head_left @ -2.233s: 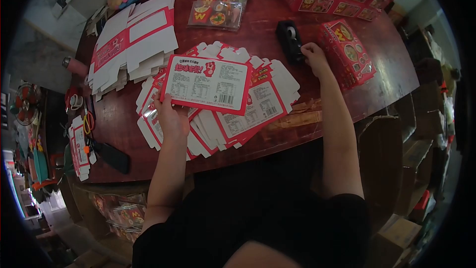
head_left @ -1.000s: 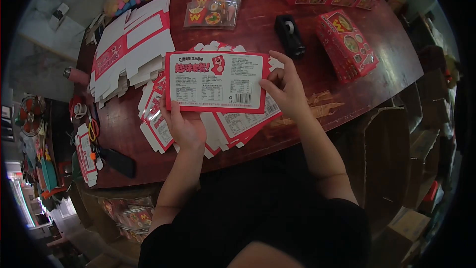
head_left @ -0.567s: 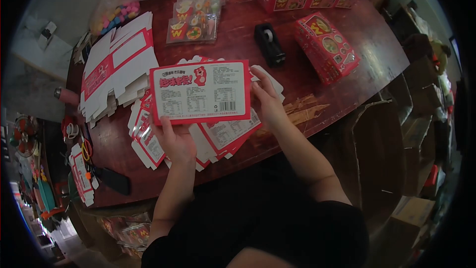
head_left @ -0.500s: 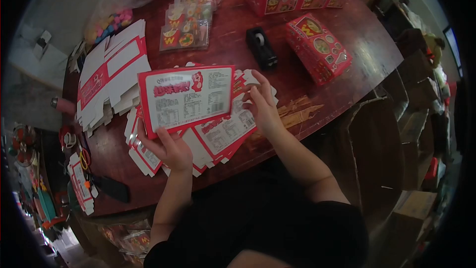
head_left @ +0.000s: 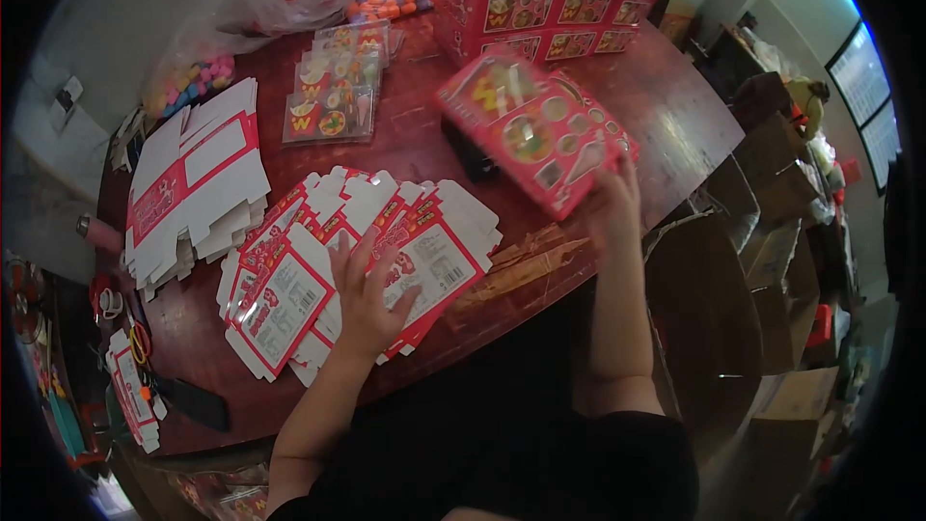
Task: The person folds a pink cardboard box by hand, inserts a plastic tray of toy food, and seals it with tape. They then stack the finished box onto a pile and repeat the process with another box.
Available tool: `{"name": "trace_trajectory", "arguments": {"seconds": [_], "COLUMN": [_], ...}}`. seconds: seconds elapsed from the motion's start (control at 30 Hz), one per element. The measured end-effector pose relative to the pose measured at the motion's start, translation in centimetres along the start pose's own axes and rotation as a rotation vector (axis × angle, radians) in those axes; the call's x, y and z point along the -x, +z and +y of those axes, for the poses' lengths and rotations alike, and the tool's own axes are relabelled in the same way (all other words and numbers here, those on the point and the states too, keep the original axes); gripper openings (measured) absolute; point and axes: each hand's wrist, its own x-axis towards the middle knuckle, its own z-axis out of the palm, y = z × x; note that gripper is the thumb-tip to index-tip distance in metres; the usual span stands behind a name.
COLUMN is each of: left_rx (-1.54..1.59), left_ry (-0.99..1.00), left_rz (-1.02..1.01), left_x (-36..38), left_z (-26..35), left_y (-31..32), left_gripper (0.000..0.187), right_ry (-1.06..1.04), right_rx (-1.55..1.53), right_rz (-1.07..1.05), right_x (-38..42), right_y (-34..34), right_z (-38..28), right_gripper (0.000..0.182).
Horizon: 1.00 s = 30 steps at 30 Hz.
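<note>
My right hand (head_left: 614, 203) grips the lower right corner of a red printed box (head_left: 535, 130), which is tilted and slightly blurred above the table. Behind it, another red box (head_left: 588, 106) shows only in part. Fingers spread, my left hand (head_left: 368, 299) rests on or just over a loose pile of flat red and white cartons (head_left: 439, 265). The black tape dispenser (head_left: 469, 150) is mostly hidden by the held box.
Stacked red boxes (head_left: 526, 10) stand at the back. Clear packets (head_left: 328, 114) lie left of them. More flat cartons (head_left: 198, 178) are piled at the left. Scissors (head_left: 141, 342) and a black phone-like object (head_left: 196, 403) lie near the front left edge.
The box has gone from my left hand's side to the right, now in my right hand with its picture face showing. My left hand has let go and spread over the cartons. The view has shifted.
</note>
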Motion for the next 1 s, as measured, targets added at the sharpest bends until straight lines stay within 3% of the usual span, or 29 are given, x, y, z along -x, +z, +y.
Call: {"name": "trace_trajectory", "arguments": {"seconds": [0.1,0.3,0.37,0.4,0.5,0.57,0.63,0.7,0.8,0.83,0.97,1.0], "left_rx": [-0.077,-0.150,-0.146,-0.150,-0.070,-0.102,-0.239,-0.305,-0.351,-0.348,-0.128,0.117], "left_ry": [-0.184,-0.492,-0.569,-0.584,-0.568,-0.508,-0.506,-0.535,-0.506,-0.501,-0.541,-0.594], "left_rz": [0.006,0.054,0.059,0.041,-0.052,-0.146,-0.337,-0.427,-0.427,-0.423,-0.318,-0.153], "left_x": [1.0,4.1,5.1,5.5,5.9,5.6,5.1,5.5,6.2,6.3,6.4,6.9], "left_z": [-2.5,-7.5,-9.1,-9.8,-10.2,-9.1,-7.7,-7.2,-7.6,-7.7,-8.7,-9.9], "left_y": [-1.4,-3.8,-4.5,-4.9,-5.3,-4.1,-3.0,-1.4,-0.6,-0.6,-1.5,-1.9], "left_gripper": [0.050,0.044,0.044,0.045,0.049,0.058,0.072,0.083,0.089,0.090,0.086,0.085], "right_ry": [-0.123,-0.051,-0.447,-0.798,-0.430,-0.233,-0.019,0.076,0.183,0.315,0.176,0.166], "right_rx": [0.084,0.374,1.477,1.734,1.126,1.032,1.028,1.137,1.163,0.940,1.306,1.442], "right_rz": [0.113,0.176,0.497,0.510,0.202,-0.187,-0.393,-0.481,-0.414,-0.390,-0.544,-0.581], "right_x": [-5.5,-9.9,-8.5,-8.0,-3.4,-0.6,2.6,4.1,5.0,4.8,5.4,6.0], "right_y": [-5.7,-10.7,-7.9,-7.8,-2.8,-1.2,0.5,0.5,1.6,1.7,3.6,4.8], "right_z": [-3.1,-4.2,-4.0,-4.0,-1.5,3.3,8.3,12.3,14.9,15.5,15.2,14.5], "right_gripper": [0.039,0.041,0.044,0.045,0.042,0.039,0.044,0.048,0.054,0.058,0.069,0.075]}}
